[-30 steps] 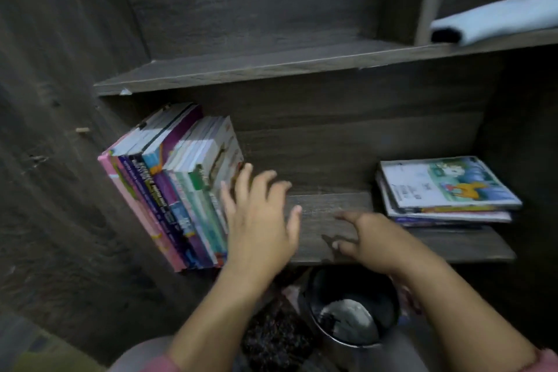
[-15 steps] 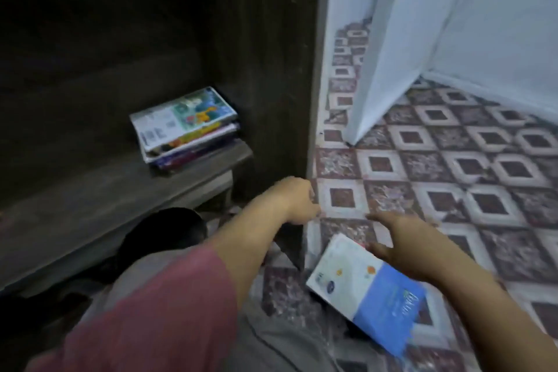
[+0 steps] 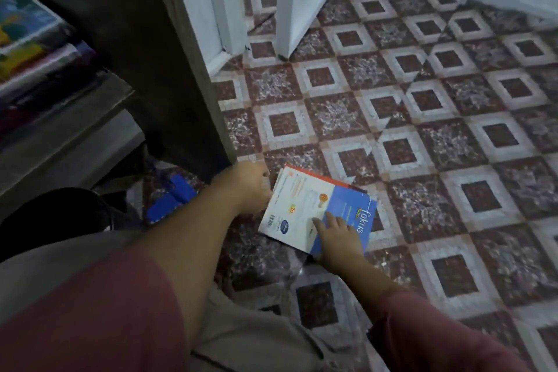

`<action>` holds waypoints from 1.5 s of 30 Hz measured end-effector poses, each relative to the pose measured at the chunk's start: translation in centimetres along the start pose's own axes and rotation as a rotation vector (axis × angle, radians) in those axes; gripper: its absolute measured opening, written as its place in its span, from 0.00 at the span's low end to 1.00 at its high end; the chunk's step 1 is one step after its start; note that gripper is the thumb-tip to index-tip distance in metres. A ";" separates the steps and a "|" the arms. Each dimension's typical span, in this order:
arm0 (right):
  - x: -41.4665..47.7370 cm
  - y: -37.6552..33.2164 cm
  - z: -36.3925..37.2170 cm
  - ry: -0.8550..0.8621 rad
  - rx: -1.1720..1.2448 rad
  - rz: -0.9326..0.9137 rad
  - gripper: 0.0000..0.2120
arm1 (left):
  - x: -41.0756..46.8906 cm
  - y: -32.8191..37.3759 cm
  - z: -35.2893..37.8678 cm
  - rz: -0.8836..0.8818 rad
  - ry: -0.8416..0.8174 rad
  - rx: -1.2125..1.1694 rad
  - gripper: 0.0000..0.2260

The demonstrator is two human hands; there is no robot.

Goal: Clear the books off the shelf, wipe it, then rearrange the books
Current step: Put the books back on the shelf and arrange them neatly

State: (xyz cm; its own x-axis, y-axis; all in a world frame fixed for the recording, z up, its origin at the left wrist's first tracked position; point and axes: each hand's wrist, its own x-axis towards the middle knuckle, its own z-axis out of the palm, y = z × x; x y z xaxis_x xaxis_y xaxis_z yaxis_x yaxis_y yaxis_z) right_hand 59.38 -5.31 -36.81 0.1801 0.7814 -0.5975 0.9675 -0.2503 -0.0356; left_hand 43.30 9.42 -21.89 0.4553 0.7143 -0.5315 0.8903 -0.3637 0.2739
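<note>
A small pile of books (image 3: 320,176), topped by a blue-and-white "fokus" book (image 3: 305,205), lies on the tiled floor (image 3: 422,130) just right of the shelf unit's side panel (image 3: 181,84). The left hand (image 3: 249,187) curls its fingers around the pile's edge nearest the panel. The right hand (image 3: 339,238) rests flat on the cover, fingers extended. A stack of books (image 3: 27,39) lies left of the panel.

Head camera looks steeply down, close over tiled floor (image 3: 422,130) beside shelf (image 3: 178,69).

blue-white book (image 3: 317,208), maroon-white tiles (image 3: 422,130)
</note>
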 end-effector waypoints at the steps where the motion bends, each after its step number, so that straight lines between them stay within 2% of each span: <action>1: 0.5 -0.1 0.9 0.033 -0.010 0.025 0.43 | 0.3 -0.2 0.3 0.002 -0.009 0.005 0.19; 5: 2.4 -0.4 3.7 0.086 -0.004 0.078 0.50 | 1.5 -0.4 1.1 0.027 -0.046 0.007 0.21; 11: 3.1 -1.1 5.6 0.067 -0.053 0.053 0.41 | 2.3 -0.7 1.8 0.004 -0.111 0.043 0.19; 17: 2.7 -0.6 6.2 0.056 -0.070 -0.049 0.32 | 2.3 -0.6 1.6 -0.024 -0.154 0.063 0.18; 27: 3.6 -0.2 5.9 0.080 -0.139 -0.075 0.30 | 1.5 -0.3 1.4 -0.067 -0.226 0.122 0.18; 29: 3.8 -0.2 6.4 0.074 -0.118 -0.071 0.32 | 1.4 -0.2 1.3 -0.069 -0.233 0.121 0.19; 31: 4.0 -0.3 6.4 0.161 -0.090 -0.057 0.37 | 1.4 -0.3 1.3 -0.078 -0.241 0.110 0.19; 33: 3.9 -0.4 6.6 0.187 -0.120 -0.080 0.37 | 1.4 -0.4 1.4 -0.084 -0.248 0.105 0.19; 38: 4.0 -2.2 6.0 0.090 -0.181 0.004 0.44 | 1.4 -0.5 1.6 -0.086 -0.264 0.105 0.18; 42: 4.1 -2.2 5.2 0.020 -0.210 0.029 0.42 | 1.5 -0.4 1.6 -0.080 -0.257 0.124 0.19; 45: 4.1 -1.1 3.2 -0.024 -0.105 -0.009 0.43 | 1.1 -0.2 1.3 -0.072 -0.258 0.124 0.19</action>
State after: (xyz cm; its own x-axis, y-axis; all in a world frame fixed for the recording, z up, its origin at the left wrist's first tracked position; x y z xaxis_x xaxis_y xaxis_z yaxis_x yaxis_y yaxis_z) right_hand 58.44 -3.69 -41.78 0.1687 0.7691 -0.6165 0.9825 -0.1813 0.0427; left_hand 43.62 9.53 -23.59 0.3627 0.5712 -0.7364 0.9066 -0.3993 0.1368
